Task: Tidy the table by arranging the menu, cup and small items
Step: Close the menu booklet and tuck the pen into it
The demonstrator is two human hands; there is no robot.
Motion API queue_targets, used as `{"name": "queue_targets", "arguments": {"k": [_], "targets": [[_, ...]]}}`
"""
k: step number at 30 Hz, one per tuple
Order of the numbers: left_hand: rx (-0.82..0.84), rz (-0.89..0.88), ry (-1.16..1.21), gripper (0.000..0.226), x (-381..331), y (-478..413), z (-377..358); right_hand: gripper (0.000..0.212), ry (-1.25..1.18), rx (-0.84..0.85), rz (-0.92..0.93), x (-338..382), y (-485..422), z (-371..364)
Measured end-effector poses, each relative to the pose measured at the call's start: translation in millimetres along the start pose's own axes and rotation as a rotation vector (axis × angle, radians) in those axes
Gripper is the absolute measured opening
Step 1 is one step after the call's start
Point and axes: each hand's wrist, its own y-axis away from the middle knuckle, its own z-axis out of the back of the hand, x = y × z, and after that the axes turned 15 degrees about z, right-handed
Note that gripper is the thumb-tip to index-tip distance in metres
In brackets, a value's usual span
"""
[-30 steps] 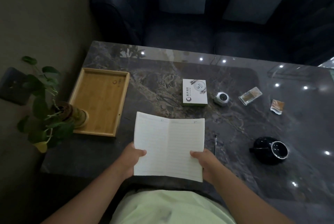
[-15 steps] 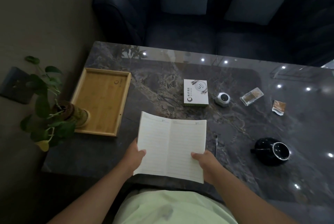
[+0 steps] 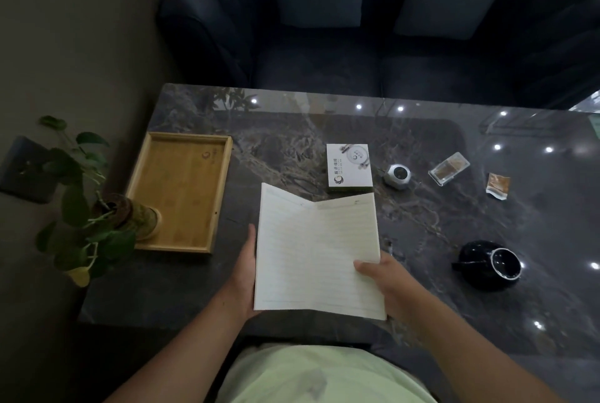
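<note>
I hold an open lined menu booklet (image 3: pixel 316 256) over the near edge of the dark marble table (image 3: pixel 422 224). My left hand (image 3: pixel 245 267) grips its left edge and my right hand (image 3: pixel 381 277) grips its right page, thumb on the paper. The left page tilts upward, so the booklet is partly folded. A black cup (image 3: pixel 490 264) lies on its side at the right. Beyond the booklet sit a white box (image 3: pixel 349 167), a small silver round item (image 3: pixel 397 173), a clear packet (image 3: pixel 449 164) and a torn orange sachet (image 3: pixel 497 186).
A bamboo tray (image 3: pixel 181 188) sits at the table's left, with a potted plant (image 3: pixel 97 207) on its near left corner. A thin dark pen (image 3: pixel 390 245) lies just right of the booklet. A dark sofa (image 3: pixel 357 45) stands behind the table, a wall on the left.
The booklet's left page has lifted and swung toward the right one, folding partway. My left hand slid from the lower corner to the outer left edge. The camera shifted slightly.
</note>
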Motion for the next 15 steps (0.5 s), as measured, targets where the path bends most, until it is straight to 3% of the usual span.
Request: {"name": "queue_targets", "arguments": {"k": [3,8,12,15], "targets": [[-0.01,-0.092,-0.105,0.06,-10.5,0.3,-17.9,0.016,-0.077,0.046,0.001,14.1,7.8,10.6],[-0.232,-0.086,-0.41,0.036,-9.8,-8.7,-31.2,0.024,-0.2,0.107,-0.029,26.4,21.0,17.9],[-0.084,0.066,-0.282,0.051,-9.2,-3.9,-35.3,0.03,-0.291,0.154,-0.039,36.2,29.0,17.2],[0.049,0.084,-0.22,0.052,-13.3,-1.5,-38.7,0.034,-0.316,0.189,-0.046,43.1,34.7,18.0]]}}
